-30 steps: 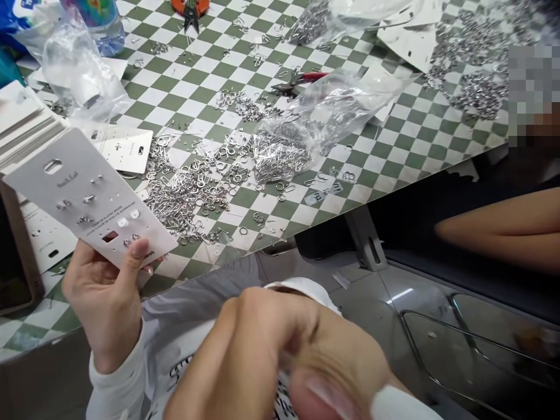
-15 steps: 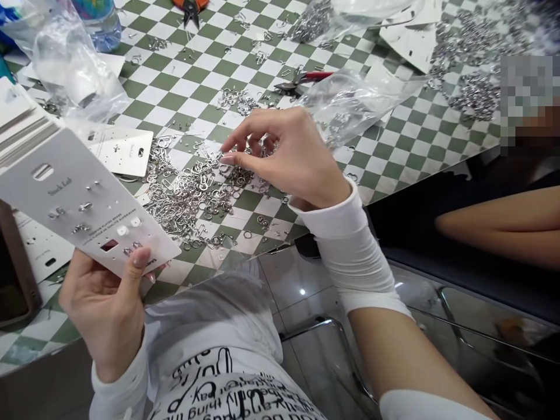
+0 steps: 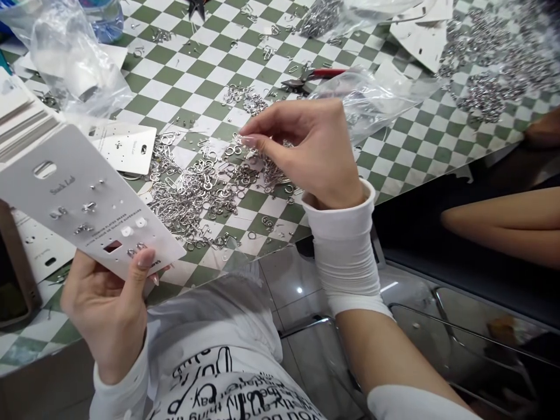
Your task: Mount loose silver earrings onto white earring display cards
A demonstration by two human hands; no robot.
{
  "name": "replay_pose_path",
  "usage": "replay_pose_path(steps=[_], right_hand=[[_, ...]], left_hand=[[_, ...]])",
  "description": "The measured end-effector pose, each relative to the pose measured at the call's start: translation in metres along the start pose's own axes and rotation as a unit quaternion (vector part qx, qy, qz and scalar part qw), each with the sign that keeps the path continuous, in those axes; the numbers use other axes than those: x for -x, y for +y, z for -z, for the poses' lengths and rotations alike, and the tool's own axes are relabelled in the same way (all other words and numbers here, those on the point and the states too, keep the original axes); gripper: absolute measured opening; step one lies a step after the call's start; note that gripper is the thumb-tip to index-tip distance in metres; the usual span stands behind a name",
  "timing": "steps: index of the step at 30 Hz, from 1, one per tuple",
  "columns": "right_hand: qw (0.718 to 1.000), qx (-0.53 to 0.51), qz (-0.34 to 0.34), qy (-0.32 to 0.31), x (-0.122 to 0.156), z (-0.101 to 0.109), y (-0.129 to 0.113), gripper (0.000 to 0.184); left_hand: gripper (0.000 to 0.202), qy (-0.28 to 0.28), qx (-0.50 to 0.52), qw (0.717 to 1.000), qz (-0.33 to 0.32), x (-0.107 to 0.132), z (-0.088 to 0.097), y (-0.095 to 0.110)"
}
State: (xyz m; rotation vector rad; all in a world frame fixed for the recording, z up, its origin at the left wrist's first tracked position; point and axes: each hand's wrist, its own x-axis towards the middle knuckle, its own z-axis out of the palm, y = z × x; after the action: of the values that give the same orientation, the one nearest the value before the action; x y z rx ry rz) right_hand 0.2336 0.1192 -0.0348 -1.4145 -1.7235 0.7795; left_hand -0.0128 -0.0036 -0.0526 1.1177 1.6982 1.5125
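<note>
Earring card (image 3: 103,192) in left hand's (image 3: 107,306) grip, right hand's (image 3: 312,150) unclear; checkered table (image 3: 203,79), tiled floor (image 3: 286,280)

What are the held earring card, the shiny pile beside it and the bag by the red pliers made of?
Earring card: probably matte paperboard; flat, pale, printed. Shiny pile: likely polished metal pieces; silvery glints. Bag: seemingly thin, glossy plastic; see-through and crinkled.

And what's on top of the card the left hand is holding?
The white card carries small silvery pieces, two little white bits and printing. The thumb of the left hand covers a patch; what's under it can't be seen.
</note>
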Motion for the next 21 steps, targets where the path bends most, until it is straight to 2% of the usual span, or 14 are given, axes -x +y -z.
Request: replay_pose_path(steps=[2, 4, 8, 11, 16, 21], right_hand=[[0.998, 0.045, 0.027, 0.016, 0.0, -0.003, 0.001, 0.019], [0.996, 0.073, 0.048, 0.005, 0.0, -0.007, 0.001, 0.028], [0.994, 0.088, 0.04, -0.059, 0.001, -0.016, -0.002, 0.013], [0.992, 0.079, 0.032, -0.09, 0.002, -0.024, -0.004, 0.02], [0.99, 0.079, 0.035, -0.114, 0.001, -0.033, -0.005, 0.018], [0.992, 0.023, 0.025, -0.125, 0.004, -0.029, -0.006, 0.011]], left_hand=[[0.022, 0.006, 0.0, 1.0, 0.0, 0.0, 0.0, -0.001], [0.023, 0.011, -0.005, 1.0, -0.004, 0.0, -0.002, -0.001], [0.022, 0.011, -0.013, 1.0, 0.002, 0.001, -0.003, -0.001], [0.022, 0.015, -0.008, 1.0, -0.005, 0.001, -0.004, 0.0], [0.025, 0.038, 0.002, 0.999, -0.008, -0.001, -0.007, -0.001], [0.024, 0.025, 0.022, 0.999, -0.009, -0.002, -0.006, -0.002]])
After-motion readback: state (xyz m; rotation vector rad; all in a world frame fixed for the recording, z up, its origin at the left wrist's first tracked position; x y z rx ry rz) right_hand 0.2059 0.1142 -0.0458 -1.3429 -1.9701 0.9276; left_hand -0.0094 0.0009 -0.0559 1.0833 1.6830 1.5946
